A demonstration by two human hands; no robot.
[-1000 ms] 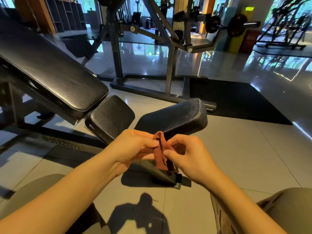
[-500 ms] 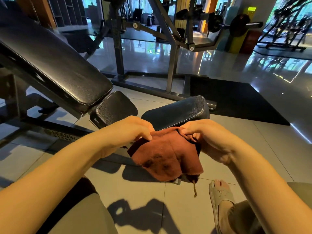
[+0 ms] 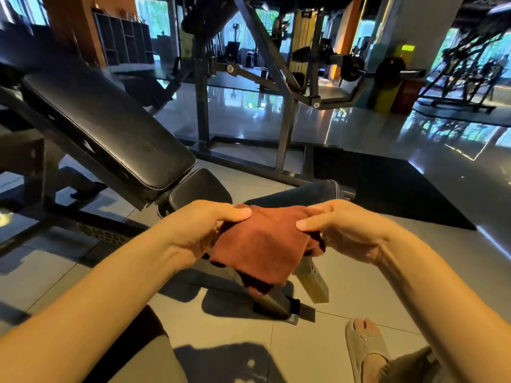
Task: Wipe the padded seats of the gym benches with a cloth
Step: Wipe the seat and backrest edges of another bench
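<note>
Head view: one rust-brown cloth (image 3: 262, 244) is held in the air between two hands, in front of two black pads, the left seat pad (image 3: 199, 189) and the right seat pad (image 3: 304, 193). The left hand (image 3: 199, 230) grips the cloth's left edge, thumb on top and fingers curled beneath; the right hand (image 3: 345, 230) pinches the right edge likewise. One inclined backrest pad (image 3: 110, 128) adjoins the left seat pad. The frame lettering (image 3: 107, 236) is too blurred to read. One cubby shelf unit (image 3: 124, 42) stands behind; its contents are indiscernible.

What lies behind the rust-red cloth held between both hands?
Above the cloth, the far end of a black padded seat shows; below it, a holed metal post. The seat's near end is covered.
</note>
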